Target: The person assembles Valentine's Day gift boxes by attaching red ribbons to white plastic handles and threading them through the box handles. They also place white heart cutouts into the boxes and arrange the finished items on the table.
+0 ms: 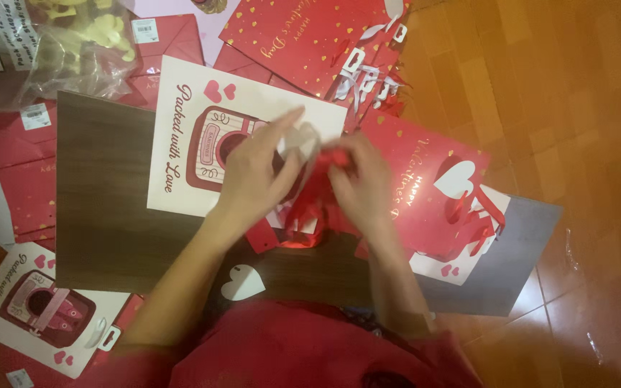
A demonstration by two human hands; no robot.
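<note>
Both hands are meeting over a dark board (109,208) lying on the wooden floor (576,144). The left hand (256,179) is pinching a white heart tag (303,138) between thumb and fingertips, fingers narrow. The right hand (361,183) is curling closed around red ribbon (310,205), just beside the left. Under them a white gift bag (181,122) is lying flat. Red bags (425,179) are spreading to the right; another white heart tag (242,282) is resting near the body.
</note>
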